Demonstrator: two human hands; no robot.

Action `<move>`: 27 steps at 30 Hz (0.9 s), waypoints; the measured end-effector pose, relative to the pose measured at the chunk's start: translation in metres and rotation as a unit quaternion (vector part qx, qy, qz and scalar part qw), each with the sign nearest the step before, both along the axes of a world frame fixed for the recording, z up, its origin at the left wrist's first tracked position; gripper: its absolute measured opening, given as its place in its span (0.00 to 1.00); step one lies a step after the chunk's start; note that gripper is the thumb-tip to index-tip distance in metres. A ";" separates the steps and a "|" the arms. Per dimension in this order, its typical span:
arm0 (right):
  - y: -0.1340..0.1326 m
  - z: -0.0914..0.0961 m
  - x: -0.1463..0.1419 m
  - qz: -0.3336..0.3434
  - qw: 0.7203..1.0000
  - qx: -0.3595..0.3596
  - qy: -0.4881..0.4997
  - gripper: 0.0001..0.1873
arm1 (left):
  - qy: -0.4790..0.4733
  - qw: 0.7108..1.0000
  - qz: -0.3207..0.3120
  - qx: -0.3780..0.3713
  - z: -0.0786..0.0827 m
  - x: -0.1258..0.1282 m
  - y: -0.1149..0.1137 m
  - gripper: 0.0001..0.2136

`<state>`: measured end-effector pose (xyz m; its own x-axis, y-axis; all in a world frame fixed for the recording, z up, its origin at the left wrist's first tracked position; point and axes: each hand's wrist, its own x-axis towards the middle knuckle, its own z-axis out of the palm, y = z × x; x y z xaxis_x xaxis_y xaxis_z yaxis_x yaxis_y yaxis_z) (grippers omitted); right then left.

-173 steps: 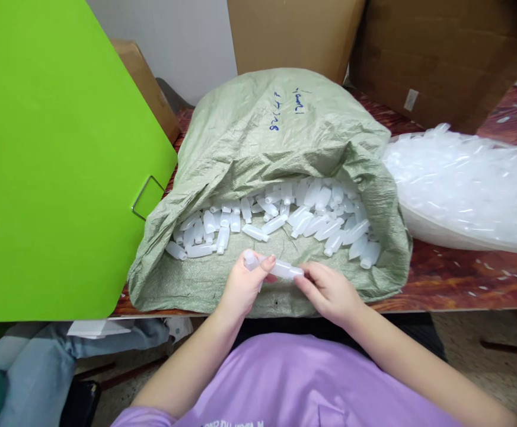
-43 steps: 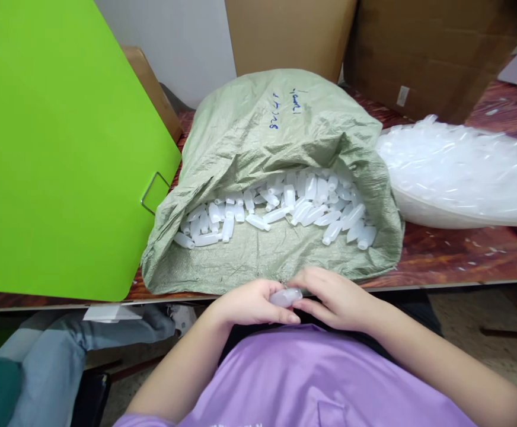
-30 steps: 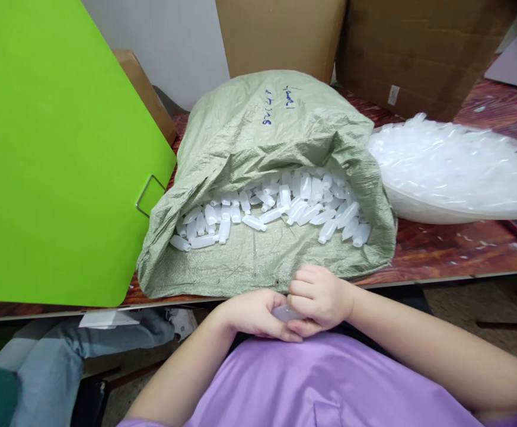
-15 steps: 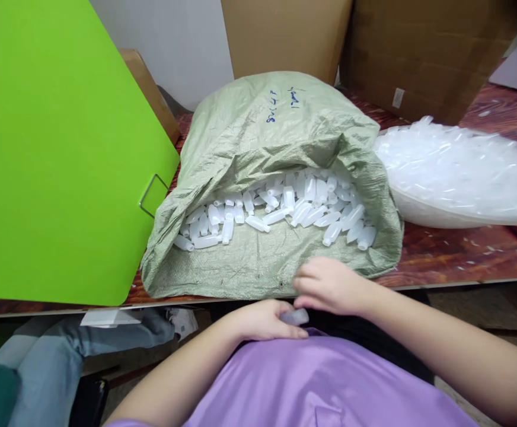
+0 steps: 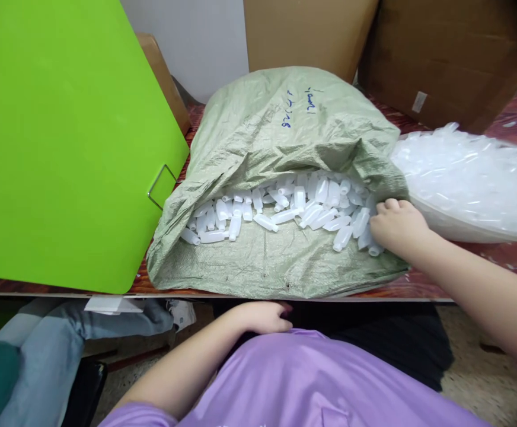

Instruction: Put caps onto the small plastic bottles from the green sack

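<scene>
A grey-green woven sack [image 5: 285,130] lies open on the table, and several small white plastic bottles [image 5: 285,204] spill from its mouth. My right hand [image 5: 396,228] is inside the right side of that mouth. Its fingers curl down around one of the small bottles [image 5: 374,249] at the pile's edge. My left hand [image 5: 262,317] rests low against my purple shirt, below the table's front edge. Its fingers are pressed together, and anything in them is hidden.
A large green board [image 5: 63,142] with a metal clip [image 5: 163,187] leans at the left. A clear plastic bag [image 5: 472,184] full of bottles lies at the right. Cardboard boxes [image 5: 440,53] stand behind, on the dark wooden table [image 5: 418,287].
My right hand has left my left hand at my lap and reached up and right into the sack's mouth. The bottle seen in my left hand no longer shows.
</scene>
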<state>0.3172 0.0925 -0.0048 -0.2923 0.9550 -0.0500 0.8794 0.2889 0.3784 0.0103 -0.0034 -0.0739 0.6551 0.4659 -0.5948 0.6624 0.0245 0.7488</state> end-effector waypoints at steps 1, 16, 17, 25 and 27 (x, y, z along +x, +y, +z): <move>0.003 -0.001 0.002 0.000 1.000 -0.004 0.000 0.12 | 0.010 0.999 -0.045 -0.012 0.015 -0.008 0.002 0.21; -0.019 0.030 -0.021 -0.046 0.996 0.028 0.076 0.19 | 0.349 0.825 0.188 0.404 0.070 -0.051 0.121 0.16; -0.026 0.030 -0.029 -0.045 0.992 0.020 0.112 0.19 | 0.360 0.825 0.185 0.395 0.069 -0.045 0.128 0.15; -0.072 -0.004 -0.089 0.057 0.864 -0.069 0.495 0.14 | 0.194 0.863 0.241 0.400 0.081 -0.020 0.107 0.24; -0.075 -0.011 -0.100 0.062 0.808 -0.058 0.583 0.16 | -0.022 0.905 0.296 0.305 0.085 -0.014 0.085 0.24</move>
<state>0.2167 0.0172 -0.0154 -0.2993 0.9232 0.2411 0.5800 0.3767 -0.7223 -0.0033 0.0817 0.0115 0.2003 0.9758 -0.0877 0.6383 -0.0621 0.7673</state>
